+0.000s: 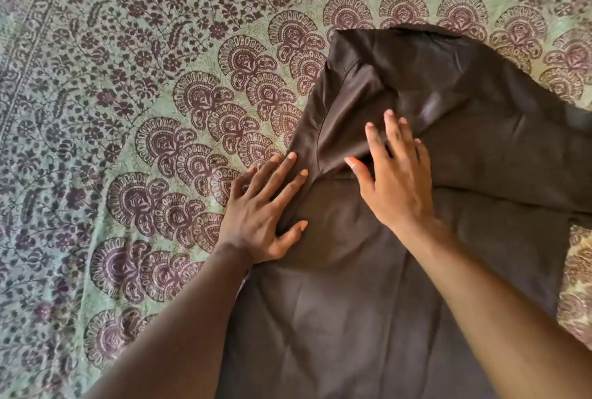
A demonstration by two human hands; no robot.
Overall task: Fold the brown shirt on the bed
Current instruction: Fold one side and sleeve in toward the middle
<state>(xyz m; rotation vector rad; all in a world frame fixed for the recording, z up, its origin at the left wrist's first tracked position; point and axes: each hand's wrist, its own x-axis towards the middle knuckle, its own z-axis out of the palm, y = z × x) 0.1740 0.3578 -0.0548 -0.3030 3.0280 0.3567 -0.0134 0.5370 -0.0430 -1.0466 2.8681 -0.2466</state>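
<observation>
A brown shirt [416,238] lies on the bed [112,94], filling the lower right part of the frame. The bed has a green cover with dark red flowers and fan shapes all over it. The shirt is not flat. Its top part, in the upper right, is bunched up and rises in a soft hump, and a seam runs down its left side. The bottom part spreads out smoother toward the lower edge of the frame.

The left hand [262,209] lies flat near the middle of the frame, on the left edge of the shirt. Its fingers are straight and spread, pressing the cloth down, and some fingertips reach onto the bed cover. The right hand [394,174] is just beside it, a bit higher and to the right. Its fingers are spread wide too and rest on a fold of the shirt. The thumb may be tucked under the fold, but it is hard to tell.
</observation>
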